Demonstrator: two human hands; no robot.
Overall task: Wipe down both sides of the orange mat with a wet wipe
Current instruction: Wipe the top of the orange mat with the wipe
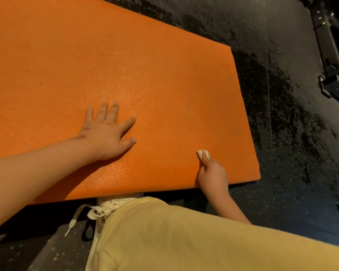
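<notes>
The orange mat [106,65] lies flat on the dark speckled floor [282,133]. The left hand [106,133] rests on it, fingers spread and straight; the right hand [211,175] pinches a small white wet wipe [203,153] against the mat near its near right corner.

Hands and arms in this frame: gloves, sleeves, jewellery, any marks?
The left hand and right hand are bare, with no gloves, rings or watch showing. The forearms are bare too, with no sleeves in view. The left hand has a few dark reddish marks on its back and at the wrist. No marks are visible on the right hand.
</notes>
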